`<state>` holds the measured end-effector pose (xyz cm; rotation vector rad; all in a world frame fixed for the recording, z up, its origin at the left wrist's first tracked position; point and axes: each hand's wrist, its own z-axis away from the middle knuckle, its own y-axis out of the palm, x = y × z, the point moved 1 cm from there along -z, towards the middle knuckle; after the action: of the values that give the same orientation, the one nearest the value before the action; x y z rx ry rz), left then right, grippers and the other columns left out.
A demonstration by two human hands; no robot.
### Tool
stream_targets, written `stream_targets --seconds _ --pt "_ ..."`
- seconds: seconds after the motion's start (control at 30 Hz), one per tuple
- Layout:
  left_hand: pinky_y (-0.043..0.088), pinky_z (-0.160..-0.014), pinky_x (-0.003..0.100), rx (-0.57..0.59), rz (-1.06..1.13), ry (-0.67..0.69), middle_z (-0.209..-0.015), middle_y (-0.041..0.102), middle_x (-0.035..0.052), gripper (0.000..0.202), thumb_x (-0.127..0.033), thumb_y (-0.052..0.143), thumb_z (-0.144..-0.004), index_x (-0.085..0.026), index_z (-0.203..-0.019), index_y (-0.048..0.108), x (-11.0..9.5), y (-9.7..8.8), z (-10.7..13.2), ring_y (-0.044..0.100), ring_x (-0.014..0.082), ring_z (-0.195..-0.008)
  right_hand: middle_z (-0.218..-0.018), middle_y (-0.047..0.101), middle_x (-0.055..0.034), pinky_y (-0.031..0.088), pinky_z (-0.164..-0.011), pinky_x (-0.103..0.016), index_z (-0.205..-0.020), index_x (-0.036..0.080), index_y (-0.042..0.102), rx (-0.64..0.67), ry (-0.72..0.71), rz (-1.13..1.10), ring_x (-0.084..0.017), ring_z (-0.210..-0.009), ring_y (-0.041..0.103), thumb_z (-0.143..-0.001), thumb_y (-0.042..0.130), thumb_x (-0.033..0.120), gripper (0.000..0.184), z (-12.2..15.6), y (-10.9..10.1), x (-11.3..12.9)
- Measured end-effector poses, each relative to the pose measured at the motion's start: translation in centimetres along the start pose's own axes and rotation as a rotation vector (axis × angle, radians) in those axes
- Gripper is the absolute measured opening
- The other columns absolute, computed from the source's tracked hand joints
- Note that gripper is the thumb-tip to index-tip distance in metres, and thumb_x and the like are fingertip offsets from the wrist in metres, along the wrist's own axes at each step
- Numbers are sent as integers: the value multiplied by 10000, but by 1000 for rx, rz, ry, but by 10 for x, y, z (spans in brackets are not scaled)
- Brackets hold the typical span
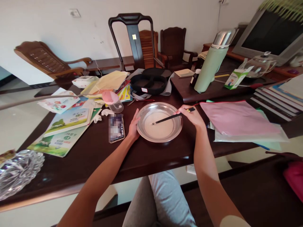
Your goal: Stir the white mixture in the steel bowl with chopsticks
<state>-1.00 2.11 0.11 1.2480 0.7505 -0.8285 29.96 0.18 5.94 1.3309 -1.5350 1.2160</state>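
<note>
A round metal plate [144, 130] holding a thin white liquid sits on the dark wooden table [151, 157] in front of me. My left hand [133, 126] rests against the plate's left rim, fingers curved along it. My right hand [191, 116] is closed on a pair of dark chopsticks [169, 118] at the plate's right rim. Their tips reach into the white liquid near the plate's middle.
A phone [116, 128] lies just left of my left hand. Behind it are a pink-lidded cup [113, 101], booklets [68, 121] and papers. A black divided tray [151, 81] and a green thermos [211, 63] stand further back. Pink folders [239, 118] lie at right, a glass ashtray [19, 170] at the near left.
</note>
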Motion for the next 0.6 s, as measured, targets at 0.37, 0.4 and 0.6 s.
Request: stream_targets --seconds 0.37,0.4,0.6 --pt "490 -1192 447 44 -88 110 -1469 749 58 460 -314 896 -700 -290 -1156 839 -3 0 -1 601 373 -1458 -718 829 -41 627 -922 -447 -633 272 750 25 28 -15 -297 -807 818 -774 820 773 525 2 0 3" --pt "488 -1194 446 49 -88 111 -1462 752 58 457 -311 892 -701 -288 -1154 839 -3 0 -1 604 372 -1454 -741 838 -42 625 -934 -447 -653 270 762 22 23 -10 -297 -827 821 -773 825 765 514 2 1 3" --pt "469 -1212 452 47 -98 105 -1444 755 84 430 -313 877 -730 -261 -1153 823 -3 -2 -2 596 375 -1460 -684 815 -38 610 -943 -453 -605 278 731 -219 11 -21 -292 -770 811 -808 782 795 558 5 -12 -1"
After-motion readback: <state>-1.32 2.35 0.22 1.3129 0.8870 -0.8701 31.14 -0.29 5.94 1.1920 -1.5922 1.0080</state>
